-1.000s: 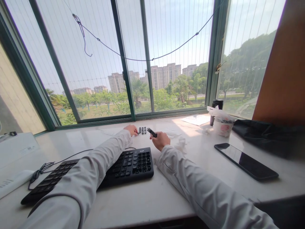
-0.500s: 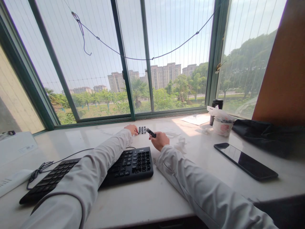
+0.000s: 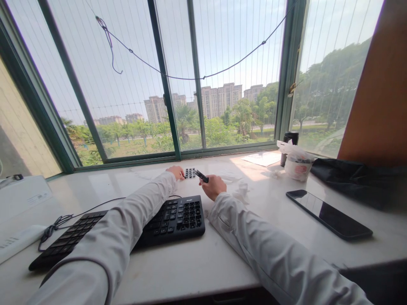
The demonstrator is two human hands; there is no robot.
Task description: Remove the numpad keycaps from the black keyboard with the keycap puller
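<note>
My left hand [image 3: 176,172] rests on the far part of the counter, fingers bent and drawn together at the left edge of a small grid of dark keycaps [image 3: 190,171]. Whatever is at its fingertips is too small to make out. Just right of the caps, my right hand [image 3: 215,186] is closed around a short black stick-like tool [image 3: 202,176], whose tip points up and left toward them. Nearer to me lies a black keyboard [image 3: 178,220], partly covered by my left sleeve. Its number pad shows dark square sockets, seemingly without caps.
A black phone [image 3: 329,214] lies on the right of the white counter [image 3: 222,262]. Behind it stand a bagged tub [image 3: 298,167], a dark bottle [image 3: 291,137] and a black bag [image 3: 346,180]. Crumpled clear plastic [image 3: 243,190] sits by my right hand. A coiled cable [image 3: 57,224] lies left.
Both hands keep almost the same place and grip. The whole view shifts very slightly.
</note>
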